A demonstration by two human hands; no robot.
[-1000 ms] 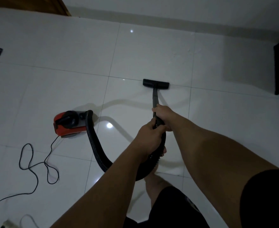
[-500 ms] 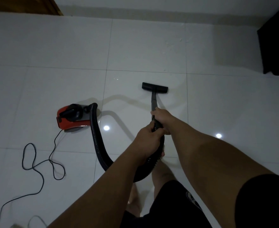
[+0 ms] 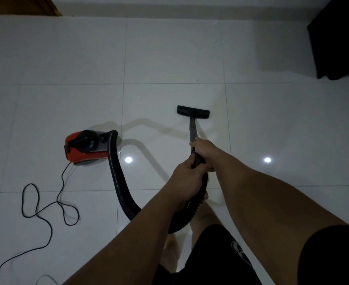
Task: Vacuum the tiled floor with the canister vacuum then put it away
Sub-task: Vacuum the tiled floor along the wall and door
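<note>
Gripping the black wand (image 3: 192, 129) with both hands, the person stood over the white tiled floor (image 3: 169, 58) in dim light. The right hand (image 3: 205, 150) was the farther one along the wand, its fingers (image 3: 195, 144) wrapped tight round the tube; the left hand (image 3: 187, 177) sat just behind it, touching it, with its fingers (image 3: 192, 164) clamped round the thicker cuff where the wand met the ribbed hose (image 3: 118, 182). Both forearms reached forward from the bottom of the view.

Taking the red canister vacuum (image 3: 85, 148) as the landmark: it rested on the floor, and the hose rose from its right end, curved down toward the person and passed under the left forearm before climbing back up to the hands. The flat black floor head (image 3: 193, 111) lay to the right of the canister and a little farther from the person, pressed flat on a tile, well apart from the canister body. The thin black power cord (image 3: 50, 206) left the canister's near side and lay in loose loops on the tiles nearer the person and to the left, trailing off toward the lower left corner.

Two bright light reflections shone on the tiles to the right of the canister, one just beside the hose and one well beyond the hands. Far beyond the canister ran a pale wall, with a brown wooden edge (image 3: 25, 6) at the upper left. A dark piece of furniture (image 3: 340, 38) stood far to the right of the canister, against the wall. Black shorts (image 3: 210, 260) and a bare foot (image 3: 171, 256) showed below the arms.
</note>
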